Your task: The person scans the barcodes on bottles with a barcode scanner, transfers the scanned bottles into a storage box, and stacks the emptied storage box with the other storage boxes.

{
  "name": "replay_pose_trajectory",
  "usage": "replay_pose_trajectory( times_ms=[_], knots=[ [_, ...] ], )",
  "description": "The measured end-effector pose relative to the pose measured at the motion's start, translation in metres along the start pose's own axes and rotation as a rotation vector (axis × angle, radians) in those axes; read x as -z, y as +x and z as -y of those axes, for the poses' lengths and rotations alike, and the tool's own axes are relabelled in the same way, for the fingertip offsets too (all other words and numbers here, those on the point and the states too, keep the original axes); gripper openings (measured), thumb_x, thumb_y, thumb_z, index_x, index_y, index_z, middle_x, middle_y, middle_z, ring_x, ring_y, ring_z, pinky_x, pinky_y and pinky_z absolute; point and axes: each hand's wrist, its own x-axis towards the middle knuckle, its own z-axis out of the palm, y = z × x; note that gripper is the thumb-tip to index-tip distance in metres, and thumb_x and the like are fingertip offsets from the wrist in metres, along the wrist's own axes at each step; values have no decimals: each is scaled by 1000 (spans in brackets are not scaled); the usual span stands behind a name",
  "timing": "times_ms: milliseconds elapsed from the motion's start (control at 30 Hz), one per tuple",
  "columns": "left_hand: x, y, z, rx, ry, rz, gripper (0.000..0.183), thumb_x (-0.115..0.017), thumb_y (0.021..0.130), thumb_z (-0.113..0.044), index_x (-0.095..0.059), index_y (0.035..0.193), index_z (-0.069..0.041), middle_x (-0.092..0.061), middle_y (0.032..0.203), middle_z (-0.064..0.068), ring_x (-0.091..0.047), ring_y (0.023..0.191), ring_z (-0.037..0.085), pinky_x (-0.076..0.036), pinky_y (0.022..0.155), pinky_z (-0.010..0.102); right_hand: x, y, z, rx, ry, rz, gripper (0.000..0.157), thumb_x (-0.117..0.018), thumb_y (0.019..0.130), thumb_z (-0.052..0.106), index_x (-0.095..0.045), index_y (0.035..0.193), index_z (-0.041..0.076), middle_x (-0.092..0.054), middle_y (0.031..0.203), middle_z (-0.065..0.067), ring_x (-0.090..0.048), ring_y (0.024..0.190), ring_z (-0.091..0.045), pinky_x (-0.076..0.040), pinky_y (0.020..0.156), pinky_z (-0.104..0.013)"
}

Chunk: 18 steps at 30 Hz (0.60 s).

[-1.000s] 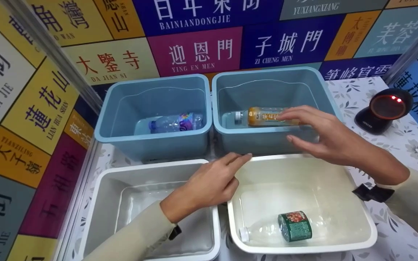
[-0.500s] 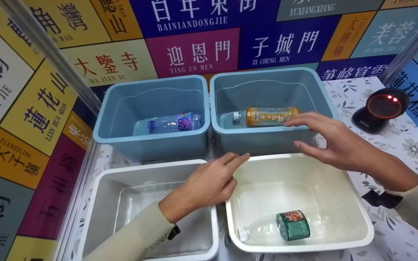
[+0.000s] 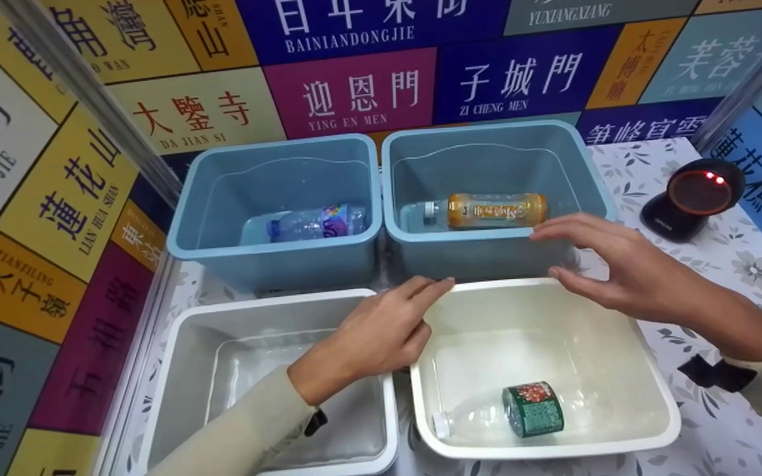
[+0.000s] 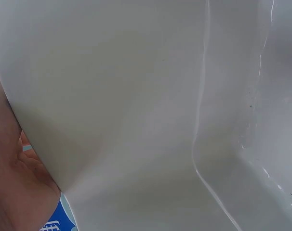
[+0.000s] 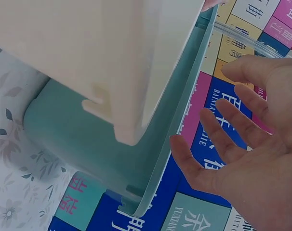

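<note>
My left hand (image 3: 378, 324) is over the inner rims of the two front bins, its index finger extended toward the back left corner of the cream bin (image 3: 546, 453). In the left wrist view it shows behind the rim of the grey-white bin (image 4: 117, 96). My right hand (image 3: 632, 274) hovers with spread, relaxed fingers near the front right of the right blue bin (image 3: 487, 254); nothing is in it. An orange-labelled plastic bottle (image 3: 497, 210) lies in that bin. Inside the cream bin lies a clear bottle with a green label (image 3: 533, 410).
A purple-labelled bottle (image 3: 341, 221) lies in the left blue bin (image 3: 275, 254). The grey-white bin stands at front left. A black scanner (image 3: 695, 198) with red lights stands on the flowered tablecloth (image 3: 758, 271) at right. Printed panels (image 3: 354, 89) rise behind.
My right hand has drawn back to the right and toward me, off the orange-labelled bottle, whose right end now shows. My left hand has stayed in place.
</note>
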Motion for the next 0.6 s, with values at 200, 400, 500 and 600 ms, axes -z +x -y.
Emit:
replay_pose_trajectory(
  times_ms=[200,400,500,600],
  knots=[
    [0,0,1,1,5,-2,64,-55,100,-11,-49,163,-14,-67,144,7,-74,111,20,-64,81,40,0,-6,3,-3,7,2,61,-86,88,3,-69,143,25,-70,142,5,-61,132,-4,-38,107,-3],
    [0,0,0,3,-1,1,64,-56,100,-10,-49,163,-14,-67,145,8,-74,113,20,-64,80,40,-1,-12,11,-21,3,55,61,-86,90,6,-68,144,28,-68,144,6,-60,134,-4,-37,108,-2],
    [0,0,0,5,-2,2,65,-57,99,-9,-49,163,-15,-66,145,8,-74,113,20,-64,80,40,-1,-15,14,-8,-3,83,64,-87,89,7,-66,145,29,-67,145,6,-60,134,-5,-39,107,-2],
    [1,0,0,4,4,4,65,-57,99,-9,-49,163,-15,-67,145,8,-74,114,21,-64,81,41,-2,-18,18,7,-1,108,64,-87,89,7,-66,145,28,-67,144,6,-62,132,-8,-43,105,-4]
  ],
)
